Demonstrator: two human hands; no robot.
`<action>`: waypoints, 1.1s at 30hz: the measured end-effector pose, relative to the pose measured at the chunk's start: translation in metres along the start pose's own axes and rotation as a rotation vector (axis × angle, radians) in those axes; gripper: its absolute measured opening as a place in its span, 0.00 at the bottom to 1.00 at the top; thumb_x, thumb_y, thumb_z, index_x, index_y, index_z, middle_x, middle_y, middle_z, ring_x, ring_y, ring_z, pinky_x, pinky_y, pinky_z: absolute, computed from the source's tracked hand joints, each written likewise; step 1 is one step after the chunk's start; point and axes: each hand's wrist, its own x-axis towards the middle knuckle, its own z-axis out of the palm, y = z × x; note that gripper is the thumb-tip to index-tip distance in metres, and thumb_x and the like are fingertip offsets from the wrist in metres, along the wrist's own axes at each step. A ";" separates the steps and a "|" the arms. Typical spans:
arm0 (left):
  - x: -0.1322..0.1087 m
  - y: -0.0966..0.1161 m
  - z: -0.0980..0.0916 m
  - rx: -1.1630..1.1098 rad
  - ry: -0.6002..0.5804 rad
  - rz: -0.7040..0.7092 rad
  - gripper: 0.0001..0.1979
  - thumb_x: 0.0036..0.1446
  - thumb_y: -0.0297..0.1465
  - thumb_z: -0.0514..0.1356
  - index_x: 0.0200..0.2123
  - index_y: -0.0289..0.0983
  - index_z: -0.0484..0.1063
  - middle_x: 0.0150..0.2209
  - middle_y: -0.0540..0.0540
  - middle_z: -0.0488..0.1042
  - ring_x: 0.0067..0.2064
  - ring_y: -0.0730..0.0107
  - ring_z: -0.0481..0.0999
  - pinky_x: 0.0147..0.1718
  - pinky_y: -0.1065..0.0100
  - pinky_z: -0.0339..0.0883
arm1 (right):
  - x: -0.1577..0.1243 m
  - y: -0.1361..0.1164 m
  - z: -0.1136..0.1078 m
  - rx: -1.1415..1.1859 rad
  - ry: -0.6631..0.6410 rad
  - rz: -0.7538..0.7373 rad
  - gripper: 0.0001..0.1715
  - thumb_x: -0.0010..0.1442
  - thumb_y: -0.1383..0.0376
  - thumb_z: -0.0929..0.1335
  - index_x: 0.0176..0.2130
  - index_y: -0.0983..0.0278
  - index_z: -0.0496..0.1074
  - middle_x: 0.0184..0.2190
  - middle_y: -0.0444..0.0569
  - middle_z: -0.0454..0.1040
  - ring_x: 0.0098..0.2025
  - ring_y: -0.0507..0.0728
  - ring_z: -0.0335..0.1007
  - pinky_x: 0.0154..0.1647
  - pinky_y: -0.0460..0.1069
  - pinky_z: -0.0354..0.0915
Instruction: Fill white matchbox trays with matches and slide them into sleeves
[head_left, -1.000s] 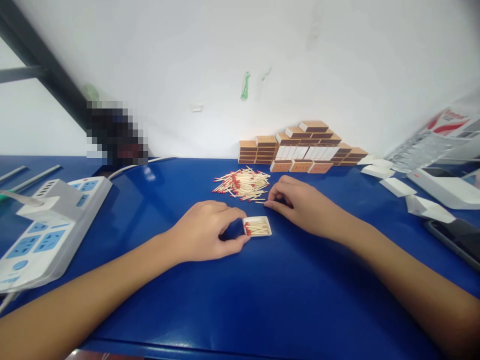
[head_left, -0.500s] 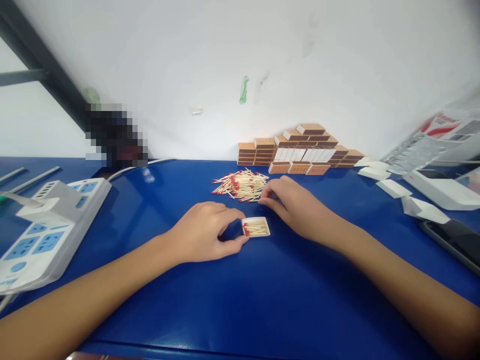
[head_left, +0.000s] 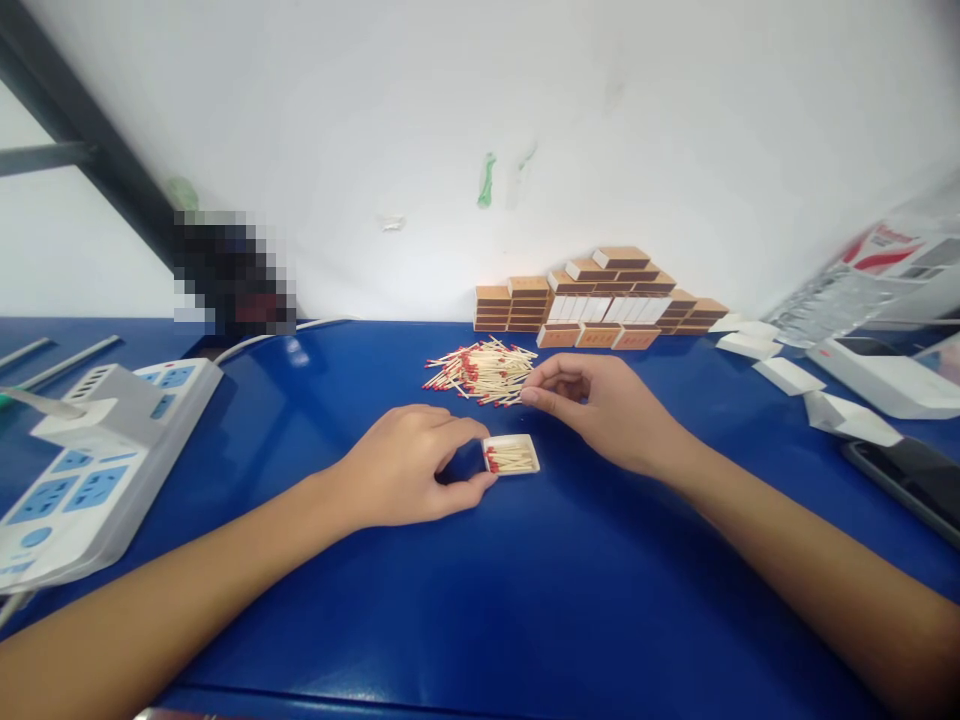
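A white matchbox tray [head_left: 527, 441] lies on the blue table with several red-tipped matches [head_left: 511, 459] inside. My left hand [head_left: 420, 465] pinches the tray's left end between thumb and fingers. Beyond the tray, a loose heap of matches [head_left: 484, 370] is spread on the table, most heads toward the left. My right hand [head_left: 592, 405] is at the heap's right edge, thumb and forefinger pressed together. What is between those fingertips, if anything, is too small to make out.
Stacked matchboxes [head_left: 600, 290] stand against the wall behind the heap. On the right are white folded pieces [head_left: 787, 376], a phone [head_left: 911, 485], a white device [head_left: 892, 380] and a plastic bottle [head_left: 847, 285]. A power strip [head_left: 112, 470] with a plugged-in charger occupies the left side.
My right hand has turned slightly and its fingers have shifted a little at the heap's right edge. The left hand and the tray have stayed in place.
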 end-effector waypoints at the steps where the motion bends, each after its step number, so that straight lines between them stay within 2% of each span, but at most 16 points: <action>1: 0.000 0.000 0.000 0.002 0.000 0.003 0.13 0.61 0.37 0.64 0.47 0.38 0.78 0.23 0.55 0.69 0.27 0.73 0.70 0.30 0.69 0.62 | 0.000 0.004 0.000 -0.025 -0.013 0.017 0.12 0.63 0.55 0.72 0.35 0.61 0.78 0.29 0.45 0.76 0.30 0.55 0.66 0.33 0.51 0.62; 5: -0.001 0.000 0.000 0.015 -0.006 0.000 0.14 0.62 0.38 0.64 0.48 0.37 0.78 0.24 0.54 0.70 0.27 0.72 0.70 0.31 0.68 0.63 | 0.001 0.019 0.002 -0.192 -0.014 -0.023 0.08 0.61 0.57 0.74 0.34 0.59 0.79 0.34 0.46 0.77 0.36 0.57 0.67 0.37 0.52 0.61; 12: -0.001 -0.001 0.000 0.031 -0.020 -0.005 0.14 0.62 0.39 0.64 0.48 0.38 0.78 0.24 0.54 0.70 0.27 0.72 0.71 0.31 0.68 0.63 | 0.006 0.028 0.007 -0.253 0.025 -0.206 0.08 0.62 0.60 0.73 0.42 0.59 0.76 0.36 0.47 0.74 0.41 0.59 0.65 0.42 0.53 0.63; 17: 0.000 0.000 0.000 0.024 -0.016 0.003 0.14 0.62 0.38 0.63 0.47 0.37 0.78 0.24 0.55 0.70 0.27 0.72 0.71 0.31 0.68 0.63 | 0.009 0.027 0.008 -0.275 -0.018 -0.215 0.07 0.64 0.60 0.72 0.35 0.60 0.76 0.35 0.48 0.73 0.41 0.60 0.64 0.42 0.53 0.62; 23: 0.000 -0.001 0.001 0.005 0.000 0.002 0.14 0.62 0.38 0.63 0.47 0.38 0.78 0.23 0.55 0.70 0.27 0.73 0.70 0.30 0.69 0.62 | 0.010 0.027 0.006 -0.264 -0.031 -0.246 0.06 0.65 0.61 0.72 0.42 0.60 0.75 0.37 0.49 0.71 0.42 0.60 0.64 0.44 0.53 0.63; 27: -0.001 -0.002 0.001 0.004 -0.002 -0.001 0.13 0.62 0.38 0.64 0.47 0.38 0.78 0.24 0.55 0.70 0.27 0.73 0.70 0.30 0.69 0.61 | 0.011 0.025 0.006 -0.293 -0.063 -0.254 0.08 0.67 0.61 0.71 0.35 0.61 0.74 0.35 0.49 0.71 0.41 0.59 0.65 0.42 0.53 0.62; 33: -0.001 -0.001 0.001 0.011 -0.006 0.003 0.14 0.62 0.38 0.64 0.47 0.38 0.78 0.23 0.55 0.70 0.27 0.73 0.70 0.30 0.69 0.62 | 0.010 0.026 0.006 -0.332 -0.072 -0.278 0.10 0.68 0.61 0.70 0.35 0.62 0.71 0.35 0.49 0.71 0.40 0.59 0.64 0.42 0.53 0.62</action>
